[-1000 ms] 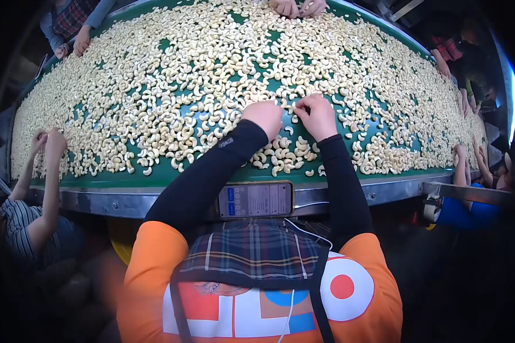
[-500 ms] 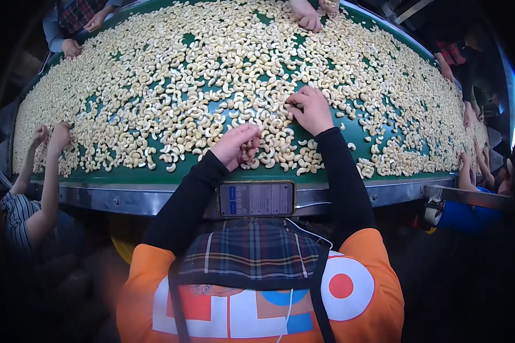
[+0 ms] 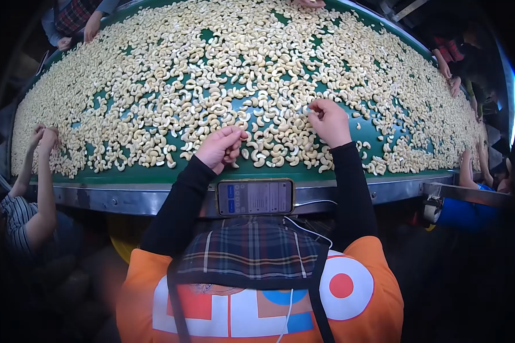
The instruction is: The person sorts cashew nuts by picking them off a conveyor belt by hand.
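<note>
A thick spread of pale cashew nuts [image 3: 171, 74] covers the green belt [image 3: 206, 174]. My left hand [image 3: 218, 150] is closed just above the belt's near side, its fingers curled in and thumb against the forefinger. Whatever lies inside that grip is mostly hidden. Farther right, my right hand [image 3: 331, 123] hovers over the nuts with thumb and forefinger pinched together. Anything between those fingertips is too small to make out. Loose cashews [image 3: 277, 150] lie between my two hands.
A phone [image 3: 255, 197] with a white cable [image 3: 309, 227] rests against the belt's metal rim [image 3: 137, 200]. Other people's hands reach in from the left [image 3: 47, 138], the far side [image 3: 310, 3] and the right. A blue cylinder [image 3: 466, 214] sits below the rim at right.
The layer of cashews has shifted to the right. My right hand has moved right and slightly nearer; my left hand has drawn a little left. The far person's hands have mostly withdrawn.
</note>
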A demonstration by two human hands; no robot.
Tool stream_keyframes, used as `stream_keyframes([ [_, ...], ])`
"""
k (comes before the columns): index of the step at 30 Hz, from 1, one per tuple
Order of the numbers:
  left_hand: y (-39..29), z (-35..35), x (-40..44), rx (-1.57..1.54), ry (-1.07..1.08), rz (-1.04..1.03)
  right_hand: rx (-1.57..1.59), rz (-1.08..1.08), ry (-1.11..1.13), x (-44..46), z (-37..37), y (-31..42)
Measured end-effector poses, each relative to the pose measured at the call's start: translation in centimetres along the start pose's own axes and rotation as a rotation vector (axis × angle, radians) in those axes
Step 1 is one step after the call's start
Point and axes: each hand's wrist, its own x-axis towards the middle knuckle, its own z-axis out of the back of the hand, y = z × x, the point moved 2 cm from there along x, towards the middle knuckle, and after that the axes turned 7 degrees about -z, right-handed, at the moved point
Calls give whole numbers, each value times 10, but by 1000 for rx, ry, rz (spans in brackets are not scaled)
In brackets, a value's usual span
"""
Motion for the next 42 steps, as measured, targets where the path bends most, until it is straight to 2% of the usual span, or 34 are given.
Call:
stream_keyframes([
  [2,-6,9,-4,-48,59,-4,-362,127,93,2,-4,9],
  [7,-12,33,-22,-58,42,3,-272,-50,108,-8,-4,-9],
  [10,-20,40,-30,-30,-29,-26,1018,-528,108,-17,-9,-17],
  [11,-23,43,-33,-31,-29,-25,1017,-529,109,-19,-13,-15],
  [15,-31,57,-40,176,-81,-20,866,-435,131,-36,-40,9],
  [18,-34,68,-46,99,-28,-49,-333,187,25,-51,-55,50],
  [19,-33,74,-49,93,-40,-35,-329,179,43,-57,-62,51],
  [22,-39,85,-53,88,-24,-53,-865,189,-24,-60,-81,52],
  [23,-40,88,-57,85,-34,-48,-862,191,-14,-59,-82,53],
  [26,-46,86,-62,-91,-52,-36,242,-466,275,-50,-73,55],
  [27,-48,80,-63,-98,-57,-37,237,-466,282,-50,-75,66],
  [32,-53,47,-62,-334,-216,78,121,203,252,-70,-119,180],
  [34,-53,46,-62,-536,-259,129,132,236,254,-65,-135,191],
  [35,-51,58,-61,-539,-263,128,142,275,251,-60,-142,196],
  [38,-42,118,-55,-628,173,60,70,350,199,-58,-151,191],
  [40,-67,153,-68,-284,216,-36,-92,408,92,-62,-150,172],
  [42,-92,168,-79,808,-300,-406,-165,388,75,-68,-143,158],
])
